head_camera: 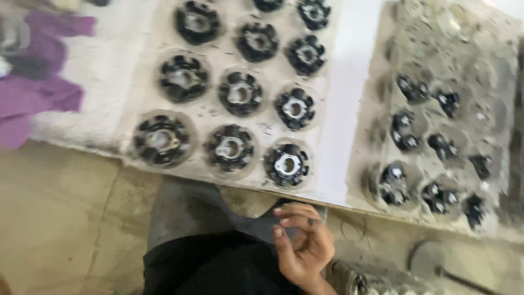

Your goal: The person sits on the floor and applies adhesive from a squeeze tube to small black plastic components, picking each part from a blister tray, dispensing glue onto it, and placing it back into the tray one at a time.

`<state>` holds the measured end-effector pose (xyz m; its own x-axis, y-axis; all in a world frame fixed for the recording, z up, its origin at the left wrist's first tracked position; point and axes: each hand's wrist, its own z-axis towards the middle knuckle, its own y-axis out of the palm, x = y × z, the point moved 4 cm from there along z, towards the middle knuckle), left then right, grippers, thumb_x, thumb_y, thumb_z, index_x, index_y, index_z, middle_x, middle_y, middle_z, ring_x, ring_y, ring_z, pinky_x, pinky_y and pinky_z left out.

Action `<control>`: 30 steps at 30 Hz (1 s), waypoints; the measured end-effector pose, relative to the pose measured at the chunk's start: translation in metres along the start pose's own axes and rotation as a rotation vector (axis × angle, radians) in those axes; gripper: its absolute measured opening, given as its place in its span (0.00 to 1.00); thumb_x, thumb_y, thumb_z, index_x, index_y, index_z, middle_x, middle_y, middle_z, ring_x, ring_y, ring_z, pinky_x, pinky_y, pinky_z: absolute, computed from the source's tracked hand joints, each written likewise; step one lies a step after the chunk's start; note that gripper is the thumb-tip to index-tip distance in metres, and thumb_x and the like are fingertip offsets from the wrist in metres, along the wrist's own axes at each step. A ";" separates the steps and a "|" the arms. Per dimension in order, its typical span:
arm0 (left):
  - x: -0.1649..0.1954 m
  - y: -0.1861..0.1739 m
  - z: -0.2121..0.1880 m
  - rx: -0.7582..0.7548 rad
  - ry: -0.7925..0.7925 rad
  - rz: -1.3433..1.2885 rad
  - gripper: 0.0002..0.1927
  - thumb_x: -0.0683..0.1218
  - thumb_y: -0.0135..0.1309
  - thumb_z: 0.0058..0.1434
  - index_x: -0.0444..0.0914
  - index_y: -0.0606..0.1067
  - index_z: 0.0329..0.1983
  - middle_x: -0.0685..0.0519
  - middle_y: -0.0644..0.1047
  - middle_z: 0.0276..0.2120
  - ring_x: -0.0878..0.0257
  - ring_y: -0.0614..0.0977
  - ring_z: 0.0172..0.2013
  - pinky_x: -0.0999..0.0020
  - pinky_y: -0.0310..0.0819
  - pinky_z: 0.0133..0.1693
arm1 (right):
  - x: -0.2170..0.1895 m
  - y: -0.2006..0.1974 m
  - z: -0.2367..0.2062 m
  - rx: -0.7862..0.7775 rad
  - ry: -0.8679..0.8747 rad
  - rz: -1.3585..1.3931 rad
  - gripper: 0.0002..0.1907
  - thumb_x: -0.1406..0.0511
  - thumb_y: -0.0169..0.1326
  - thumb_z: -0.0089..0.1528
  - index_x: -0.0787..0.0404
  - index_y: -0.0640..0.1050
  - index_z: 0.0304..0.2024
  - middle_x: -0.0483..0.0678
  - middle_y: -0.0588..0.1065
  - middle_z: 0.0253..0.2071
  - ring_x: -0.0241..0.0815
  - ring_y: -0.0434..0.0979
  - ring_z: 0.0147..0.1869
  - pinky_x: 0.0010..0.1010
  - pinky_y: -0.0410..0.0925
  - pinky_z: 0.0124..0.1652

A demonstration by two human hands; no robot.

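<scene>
Item: round black parts, each with a notched rim and a bright metal centre piece, laid in rows on a pale, worn sheet (218, 112) on the desk (103, 71). The nearest round black part (286, 164) sits at the near right corner of the sheet, just far of the hand; its metal ring shows a dark centre hole. Neighbours in the near row: one in the middle (230, 147), one at left (162, 140).

Right hand (302, 244): near centre, over dark clothing (213, 262), palm up, fingers curled loosely inward, thumb and fingertips close together; whether anything small lies between them cannot be told. It touches no part.

Left hand: out of view.

Right of the sheet, across a bare white strip: a second, dirtier grey sheet (453, 71) bearing smaller black pieces, irregular in shape, such as one near its near edge (394, 184).

Far left: purple cloth (41, 82). Picture blurred; fine detail uncertain.
</scene>
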<state>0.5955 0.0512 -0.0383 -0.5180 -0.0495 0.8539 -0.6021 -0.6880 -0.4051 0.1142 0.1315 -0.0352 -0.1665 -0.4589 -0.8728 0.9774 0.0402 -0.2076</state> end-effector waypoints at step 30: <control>0.423 0.419 -0.326 -1.130 0.876 -0.250 0.15 0.49 0.70 0.53 0.42 0.81 0.42 0.53 0.84 0.32 0.54 0.86 0.35 0.57 0.77 0.35 | 0.053 -0.290 -0.137 1.047 -0.051 0.603 0.14 0.66 0.56 0.74 0.62 0.73 0.62 0.51 0.76 0.53 0.46 0.75 0.56 0.40 0.68 0.59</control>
<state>-0.0741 -0.0222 0.0464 -0.2781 0.7185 0.6375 -0.6646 0.3353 -0.6678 -0.1963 0.2169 -0.0818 0.3349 -0.6493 -0.6828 0.5318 -0.4680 0.7058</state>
